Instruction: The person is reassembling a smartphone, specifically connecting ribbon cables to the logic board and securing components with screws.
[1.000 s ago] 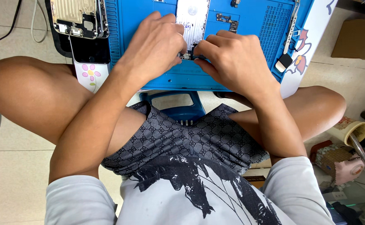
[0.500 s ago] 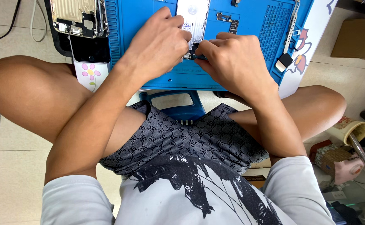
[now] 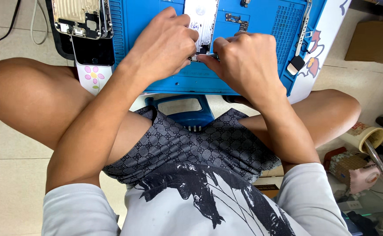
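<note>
Phone part (image 3: 201,24), a pale flat panel, lies on the blue work mat (image 3: 156,17), with your left hand (image 3: 165,46) curled over its lower edge. Your right hand (image 3: 244,61) pinches a thin metal tool (image 3: 209,56) against it. An opened phone shell (image 3: 81,17) sits left; a cardboard box (image 3: 370,41) sits far right.

Blue mat (image 3: 261,43) right half open; opened phone (image 3: 80,17) blocks left.
</note>
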